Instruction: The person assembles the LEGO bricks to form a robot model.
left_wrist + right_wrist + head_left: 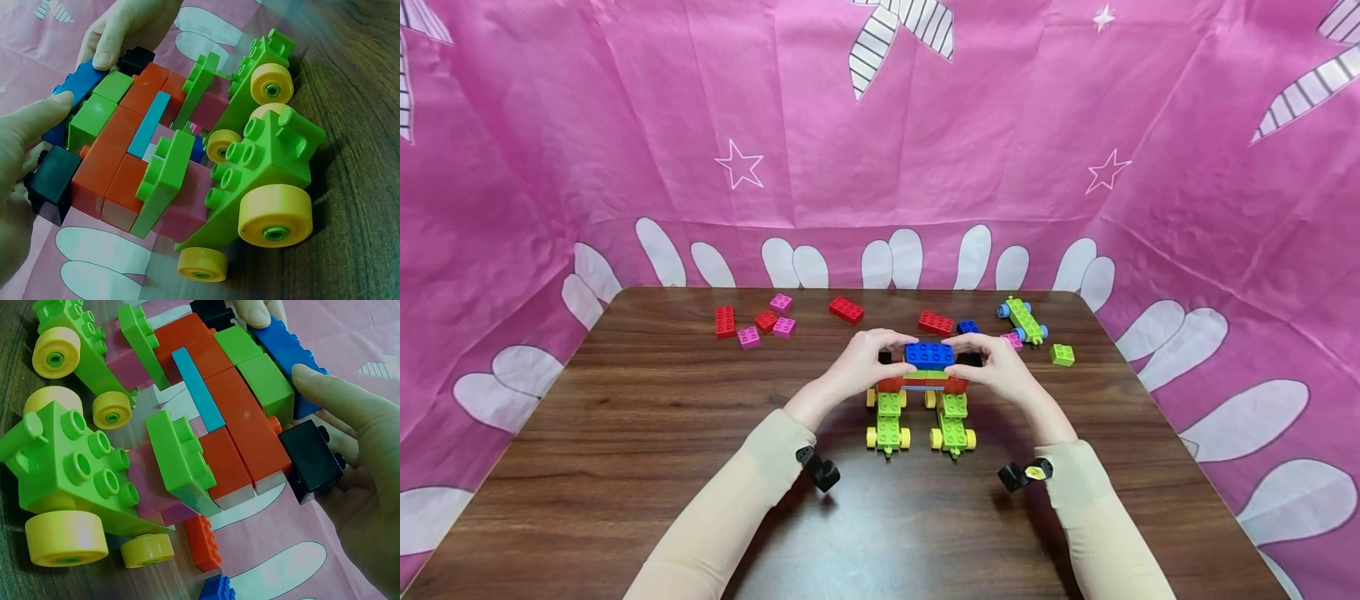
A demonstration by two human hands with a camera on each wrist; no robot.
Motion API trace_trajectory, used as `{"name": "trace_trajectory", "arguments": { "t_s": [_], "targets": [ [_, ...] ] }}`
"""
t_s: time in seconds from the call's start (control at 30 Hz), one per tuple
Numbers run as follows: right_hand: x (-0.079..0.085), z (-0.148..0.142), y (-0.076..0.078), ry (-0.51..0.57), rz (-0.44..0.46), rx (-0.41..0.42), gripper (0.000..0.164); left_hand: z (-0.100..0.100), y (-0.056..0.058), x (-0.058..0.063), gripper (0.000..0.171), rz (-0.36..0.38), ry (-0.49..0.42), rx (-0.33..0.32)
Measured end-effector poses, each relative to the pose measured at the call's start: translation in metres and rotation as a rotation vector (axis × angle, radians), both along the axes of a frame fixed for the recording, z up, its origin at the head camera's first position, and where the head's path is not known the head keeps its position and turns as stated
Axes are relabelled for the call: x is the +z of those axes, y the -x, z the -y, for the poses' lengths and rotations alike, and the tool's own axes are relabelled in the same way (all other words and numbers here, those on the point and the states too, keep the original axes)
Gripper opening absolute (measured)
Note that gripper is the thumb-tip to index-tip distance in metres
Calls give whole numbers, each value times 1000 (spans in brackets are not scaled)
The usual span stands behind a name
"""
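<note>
A blue eight-stud toy brick lies across the top of a built brick figure, over light green bricks. My left hand pinches its left end, and my right hand pinches its right end, thumbs on the near side. Below come red bricks and a thin light blue piece. Black bricks stick out at both sides under the hands. Two green wheeled bases with yellow wheels carry the build on pink bricks.
Loose red bricks and pink bricks lie along the back of the brown table. At the back right are a green wheeled base with blue wheels, a small blue brick and a green brick. Pink cloth surrounds the table.
</note>
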State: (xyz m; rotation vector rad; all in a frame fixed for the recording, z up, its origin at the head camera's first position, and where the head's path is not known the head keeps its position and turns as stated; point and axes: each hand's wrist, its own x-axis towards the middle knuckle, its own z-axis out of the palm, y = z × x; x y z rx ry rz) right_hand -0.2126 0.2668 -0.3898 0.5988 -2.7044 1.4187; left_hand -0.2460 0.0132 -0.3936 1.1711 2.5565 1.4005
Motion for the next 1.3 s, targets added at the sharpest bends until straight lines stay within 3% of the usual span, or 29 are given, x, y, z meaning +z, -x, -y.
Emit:
{"name": "trace_trajectory", "arguments": {
  "t_s": [0.5,0.93,1.23,1.3],
  "targets": [
    [0,0,2,-16,45,-17,39,0,-1,-6,40,-48,-1,12],
    [32,15,-16,-37,84,-23,37,0,-1,-5,42,-54,7,12],
    [29,14,-14,-30,105,-29,37,1,-1,-6,43,-41,17,13],
    [20,10,-9,-19,94,-22,38,1,-1,-6,43,-47,21,14]
  ]
}}
